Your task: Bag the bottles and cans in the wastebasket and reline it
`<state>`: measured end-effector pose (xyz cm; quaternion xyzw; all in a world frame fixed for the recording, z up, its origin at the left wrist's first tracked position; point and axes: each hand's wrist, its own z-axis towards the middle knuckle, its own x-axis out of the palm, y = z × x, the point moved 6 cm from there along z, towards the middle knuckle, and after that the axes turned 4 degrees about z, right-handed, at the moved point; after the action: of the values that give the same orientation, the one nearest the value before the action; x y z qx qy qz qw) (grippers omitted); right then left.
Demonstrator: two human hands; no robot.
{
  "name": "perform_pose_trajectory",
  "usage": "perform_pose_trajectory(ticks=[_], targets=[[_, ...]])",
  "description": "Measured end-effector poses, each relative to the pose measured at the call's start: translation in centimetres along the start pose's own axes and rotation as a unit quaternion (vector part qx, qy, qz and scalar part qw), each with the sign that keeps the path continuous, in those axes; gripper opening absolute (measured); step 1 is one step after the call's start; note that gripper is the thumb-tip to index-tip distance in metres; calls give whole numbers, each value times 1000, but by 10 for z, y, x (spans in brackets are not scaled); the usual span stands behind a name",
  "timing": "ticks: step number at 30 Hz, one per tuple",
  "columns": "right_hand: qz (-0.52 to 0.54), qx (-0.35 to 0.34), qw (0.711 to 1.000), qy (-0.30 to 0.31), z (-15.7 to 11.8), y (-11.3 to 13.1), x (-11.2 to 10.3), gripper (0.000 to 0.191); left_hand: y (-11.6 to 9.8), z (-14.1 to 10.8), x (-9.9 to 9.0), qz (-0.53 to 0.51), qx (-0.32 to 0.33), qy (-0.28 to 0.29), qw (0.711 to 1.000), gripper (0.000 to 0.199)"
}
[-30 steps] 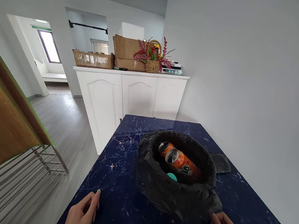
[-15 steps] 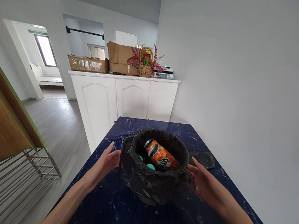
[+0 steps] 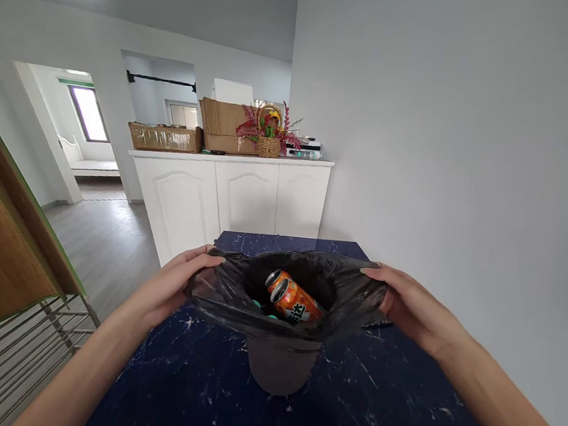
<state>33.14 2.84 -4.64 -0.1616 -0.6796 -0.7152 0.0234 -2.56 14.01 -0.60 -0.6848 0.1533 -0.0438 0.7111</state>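
Note:
A dark trash bin (image 3: 279, 370) stands on the blue marbled table (image 3: 186, 391), lined with a black garbage bag (image 3: 225, 298). The bag's upper edge is pulled up and stretched wide to both sides. My left hand (image 3: 187, 277) pinches the edge on the left, thumb on top. On the right, my right hand (image 3: 397, 294) grips the opposite edge the same way. Inside lie two orange soda cans (image 3: 298, 301), one partly behind the other. Small teal items (image 3: 256, 303) show beside them, mostly hidden.
Behind the table is a white cabinet (image 3: 245, 196) carrying cardboard boxes (image 3: 165, 138), a flower basket (image 3: 269, 146) and a plastic bottle (image 3: 312, 155). A metal rack (image 3: 44, 351) stands at the left. A grey wall (image 3: 460, 156) rises along the right.
Both hands have taken hold of the bag's edge, lifting and spreading it outward from the bin's rim. The bin's lower wall now shows. The camera view has tilted up slightly.

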Motion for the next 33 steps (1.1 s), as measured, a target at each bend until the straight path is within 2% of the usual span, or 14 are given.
perform_pose_trajectory(ticks=[5,8,10,14,16,20,23,26,30,33], targets=[[54,15,998,14,17,14,6,18,-23,10,17,-89,7,-13,996,29],[82,21,996,33,31,21,8,12,-32,18,27,-165,2,-6,986,33],[99,16,994,39,42,27,9,11,-41,24,33,-204,21,-1,979,35],[125,11,992,33,58,35,13,13,-57,30,51,-233,63,27,970,32],[134,5,990,38,58,35,19,14,-59,26,57,-232,71,19,970,33],[145,-13,987,65,49,30,36,15,-61,12,68,-196,100,1,976,53],[197,-4,979,51,48,23,44,12,-64,10,80,-188,116,1,975,52],[242,28,970,5,57,13,45,6,-68,18,102,-205,128,27,970,49],[253,53,966,-25,70,-4,43,12,-70,34,137,-191,115,93,970,42],[251,48,966,-34,77,-12,39,12,-80,51,141,-234,145,72,959,37]])
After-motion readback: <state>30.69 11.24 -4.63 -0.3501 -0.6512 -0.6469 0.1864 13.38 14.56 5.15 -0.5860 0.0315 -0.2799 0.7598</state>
